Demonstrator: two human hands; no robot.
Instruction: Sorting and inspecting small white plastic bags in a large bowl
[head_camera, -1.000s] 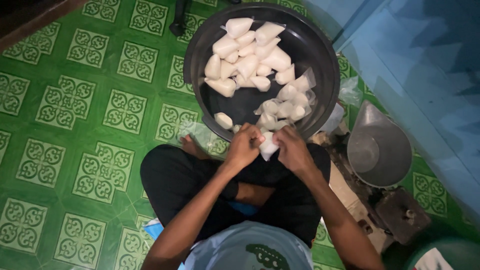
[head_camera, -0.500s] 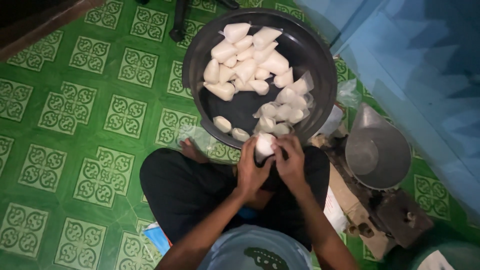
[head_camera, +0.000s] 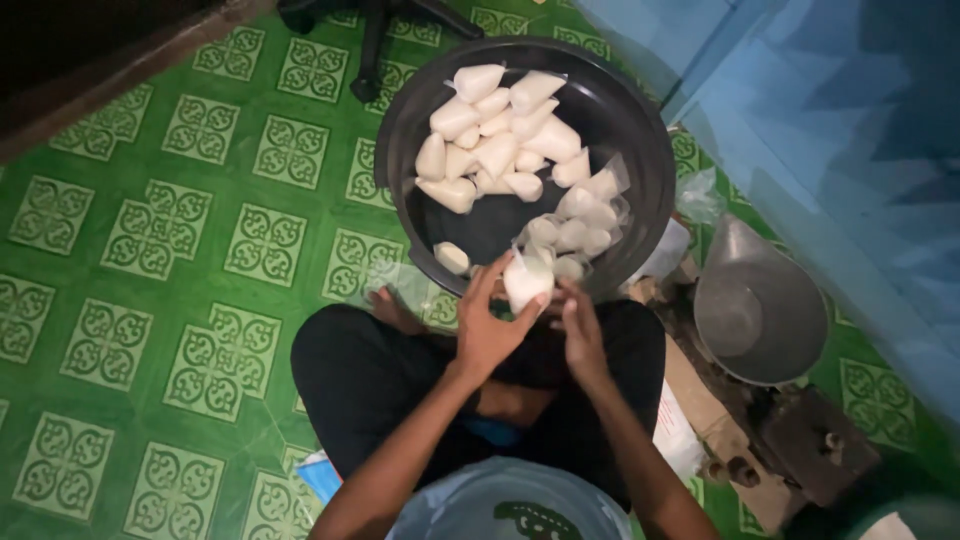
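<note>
A small clear plastic bag filled with white stuff (head_camera: 526, 284) sits between my two hands, just at the near rim of a big black basin (head_camera: 640, 150). My left hand (head_camera: 487, 325) grips the bag from the left, fingers curled up around it. On the bag's right side, my right hand (head_camera: 578, 330) pinches it. The basin holds several more filled white bags (head_camera: 500, 150) in a heap at the back and along the right side. I sit cross-legged in dark trousers (head_camera: 370, 385) on the floor.
The floor is green patterned tile (head_camera: 150, 240). A metal scale pan (head_camera: 757, 310) on a dark scale base (head_camera: 820, 445) stands to my right. A blue wall (head_camera: 850, 130) runs along the right. A pale blue bucket rim (head_camera: 510, 505) is under my arms.
My hands lifted the bag from lap height up toward the basin's rim and turned it; the left hand's fingers have opened wider around it. The camera view tilted slightly.
</note>
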